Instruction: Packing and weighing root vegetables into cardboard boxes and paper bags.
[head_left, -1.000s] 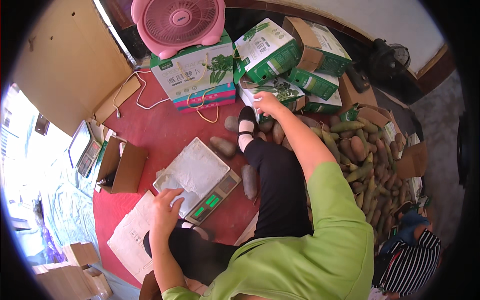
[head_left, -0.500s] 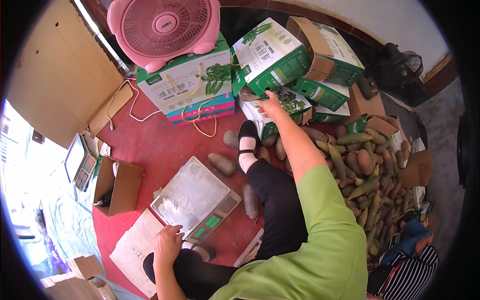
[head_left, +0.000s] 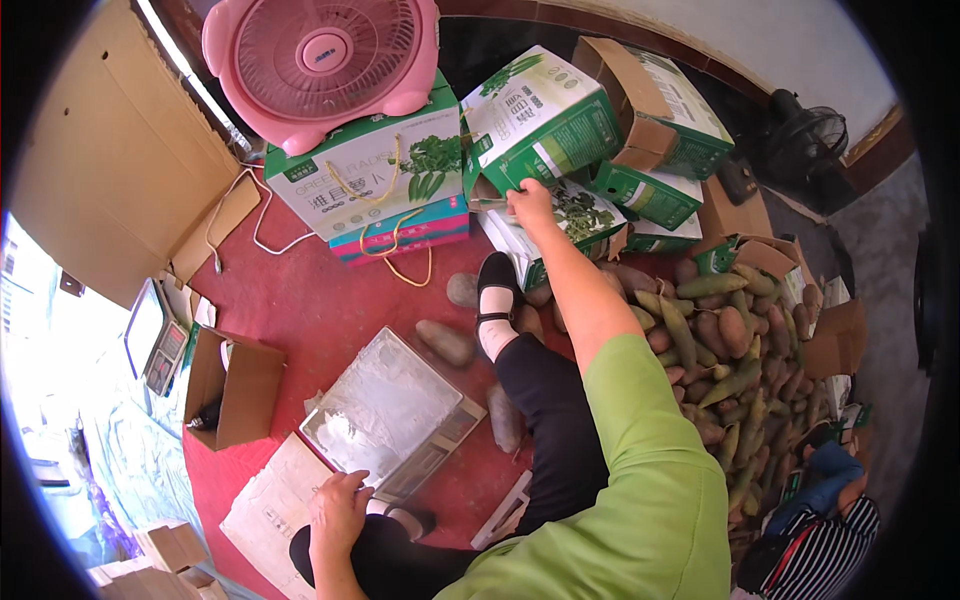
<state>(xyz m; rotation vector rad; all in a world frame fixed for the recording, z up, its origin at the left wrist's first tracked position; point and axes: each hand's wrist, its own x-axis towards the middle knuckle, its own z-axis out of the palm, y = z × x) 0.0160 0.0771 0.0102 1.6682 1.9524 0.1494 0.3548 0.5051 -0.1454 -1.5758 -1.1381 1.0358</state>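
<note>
My right hand (head_left: 532, 207) reaches forward to a tilted green-and-white carton (head_left: 540, 125). Its fingers are closed at the carton's lower front edge. Below that carton lies another printed carton (head_left: 585, 212). My left hand (head_left: 338, 508) hovers by the near corner of a flat scale (head_left: 385, 405), fingers apart and holding nothing. White smears cover the scale's pan. Around my outstretched foot lie several brownish radishes or tubers, one a long tuber (head_left: 446, 342) beside the scale.
At right spreads a large pile of green and reddish-brown roots (head_left: 735, 350). A pink fan (head_left: 325, 60) stands on a carton (head_left: 375, 175). An open brown box (head_left: 235, 385) and a second scale (head_left: 155, 335) are at left. A person in stripes (head_left: 825, 545) is at lower right.
My right hand has moved slightly left and down, its fingers closing at the carton's edge. My left hand has shifted slightly down and right. The scale's green display no longer looks lit.
</note>
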